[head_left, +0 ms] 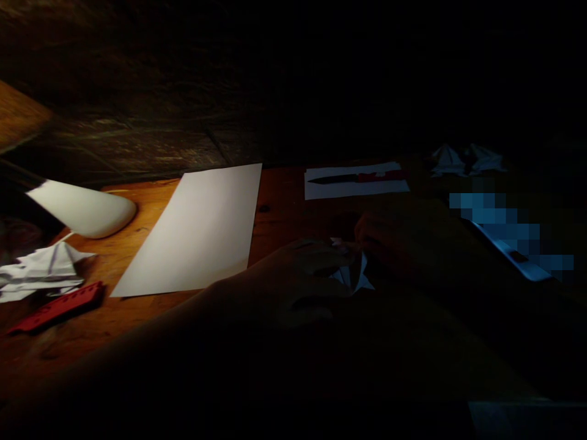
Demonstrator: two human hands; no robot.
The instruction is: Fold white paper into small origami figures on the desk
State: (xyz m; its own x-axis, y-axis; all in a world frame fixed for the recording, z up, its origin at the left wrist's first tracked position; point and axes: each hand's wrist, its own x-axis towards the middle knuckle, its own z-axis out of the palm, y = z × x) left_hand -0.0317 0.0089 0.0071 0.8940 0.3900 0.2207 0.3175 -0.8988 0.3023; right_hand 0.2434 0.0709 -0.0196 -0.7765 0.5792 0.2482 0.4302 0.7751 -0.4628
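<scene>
A small folded white paper piece with pointed corners, like origami, is between my two hands above the dark wooden table. From the left, the fingers of my left hand close on it and cover part of it. My right hand has its fingers curled at the paper's upper right edge, pinching it. Deep shadow lies over both hands, so the fingertips are hard to make out.
A blank white sheet lies left of my hands. Behind them, a knife rests on paper slips. Folded paper shapes stand far right, near a lit, blurred-out screen. At left are a lamp, crumpled-looking folded paper and a red object.
</scene>
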